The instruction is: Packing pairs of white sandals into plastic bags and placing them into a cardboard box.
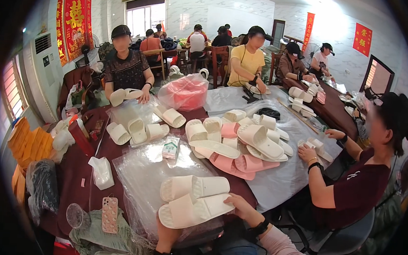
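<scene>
A pair of cream slippers (193,211) is held low over the near table edge, side by side, soles down. My right hand (243,207) pinches the heel of the nearer slipper, thumb on top. Under the toe end of that slipper is my left hand (168,231), supporting it; its fingers are mostly hidden by the sole. The farther slipper (215,186) lies against the nearer one, just above the clear plastic bags (138,179). Beyond them a heap of cream slippers (262,141) is mixed with pink slippers (252,164).
On the dark red table lie a white and green box (170,148), a tissue pack (101,173), a patterned phone (110,214) and a clear cup (78,216). A pink plastic-wrapped bundle (183,91) stands farther back. Co-workers handle slippers across the table and at the right.
</scene>
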Demonstrator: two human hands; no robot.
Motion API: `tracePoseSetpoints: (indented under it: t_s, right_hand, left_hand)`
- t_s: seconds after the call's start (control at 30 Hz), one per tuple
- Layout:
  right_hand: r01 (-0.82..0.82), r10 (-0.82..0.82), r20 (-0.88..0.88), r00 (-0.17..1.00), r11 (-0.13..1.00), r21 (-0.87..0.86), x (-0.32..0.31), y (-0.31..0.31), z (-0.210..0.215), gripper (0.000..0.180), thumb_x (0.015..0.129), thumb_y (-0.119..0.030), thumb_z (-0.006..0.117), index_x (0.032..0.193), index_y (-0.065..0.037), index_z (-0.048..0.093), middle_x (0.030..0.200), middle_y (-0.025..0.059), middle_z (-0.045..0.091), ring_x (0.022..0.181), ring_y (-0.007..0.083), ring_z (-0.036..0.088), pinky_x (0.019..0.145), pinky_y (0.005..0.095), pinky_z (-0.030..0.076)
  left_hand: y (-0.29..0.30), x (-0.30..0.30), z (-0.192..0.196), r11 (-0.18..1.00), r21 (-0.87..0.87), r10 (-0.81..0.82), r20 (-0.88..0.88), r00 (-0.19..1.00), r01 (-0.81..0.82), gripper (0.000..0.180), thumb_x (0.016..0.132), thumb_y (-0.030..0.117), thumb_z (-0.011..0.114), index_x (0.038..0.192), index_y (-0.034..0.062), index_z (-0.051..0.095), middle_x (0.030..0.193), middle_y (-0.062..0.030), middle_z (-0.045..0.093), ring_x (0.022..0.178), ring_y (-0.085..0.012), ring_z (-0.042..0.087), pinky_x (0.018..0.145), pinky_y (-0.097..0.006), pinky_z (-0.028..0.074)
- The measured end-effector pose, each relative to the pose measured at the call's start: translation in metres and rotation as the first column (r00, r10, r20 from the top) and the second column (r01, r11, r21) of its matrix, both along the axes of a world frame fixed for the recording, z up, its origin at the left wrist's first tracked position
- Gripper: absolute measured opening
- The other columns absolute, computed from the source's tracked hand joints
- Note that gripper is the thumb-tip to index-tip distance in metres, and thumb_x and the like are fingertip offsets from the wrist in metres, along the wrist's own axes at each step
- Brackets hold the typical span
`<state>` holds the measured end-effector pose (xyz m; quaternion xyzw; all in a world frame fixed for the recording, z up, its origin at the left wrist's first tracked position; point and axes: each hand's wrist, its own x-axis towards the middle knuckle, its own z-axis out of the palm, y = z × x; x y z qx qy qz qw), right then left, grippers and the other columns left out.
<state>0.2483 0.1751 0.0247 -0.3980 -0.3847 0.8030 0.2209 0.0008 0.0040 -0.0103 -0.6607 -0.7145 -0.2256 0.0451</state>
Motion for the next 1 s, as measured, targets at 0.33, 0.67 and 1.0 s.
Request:
tracePoseSetpoints:
  t_s: [0.33, 0.67, 1.0]
  right_hand:
    - [-0.486, -0.358, 0.482, 0.800, 0.084, 0.870, -0.031, -0.012, 0.009, 0.044, 0.075, -0.021, 0.070, 0.116, -0.013, 0.057, 0.134, 0.0206, 0.045, 0.123, 0.0391, 0.043, 0.101, 0.0506, 0.036]
    - [-0.581, 0.290, 0.549, 0.784, 0.034, 0.813, -0.105, 0.008, -0.026, 0.046, 0.081, -0.017, 0.062, 0.126, -0.012, 0.057, 0.148, 0.0201, 0.031, 0.138, 0.0361, 0.027, 0.113, 0.0510, 0.020]
    - [-0.533, 0.328, 0.475, 0.817, 0.115, 0.838, -0.077, -0.015, -0.006, 0.038, 0.079, -0.003, 0.060, 0.116, -0.009, 0.062, 0.137, 0.0170, 0.046, 0.126, 0.0362, 0.042, 0.111, 0.0426, 0.028]
  left_hand:
    - [-0.003, 0.004, 0.002, 0.989, -0.132, 0.057, -0.033, 0.998, -0.061, 0.062, 0.081, 0.047, 0.057, 0.137, 0.0206, 0.047, 0.138, -0.0083, 0.048, 0.134, -0.0334, 0.033, 0.112, -0.053, 0.015]
    - [0.000, 0.002, 0.006, 0.995, -0.059, 0.075, 0.021, 0.997, -0.074, 0.054, 0.081, 0.039, 0.060, 0.131, 0.0181, 0.052, 0.135, -0.0049, 0.052, 0.132, -0.0263, 0.038, 0.110, -0.050, 0.020]
    - [-0.002, -0.001, -0.003, 0.999, 0.030, 0.011, 0.163, 0.987, -0.016, 0.054, 0.081, 0.042, 0.060, 0.130, 0.0206, 0.054, 0.136, -0.0089, 0.051, 0.130, -0.0327, 0.041, 0.109, -0.052, 0.021]
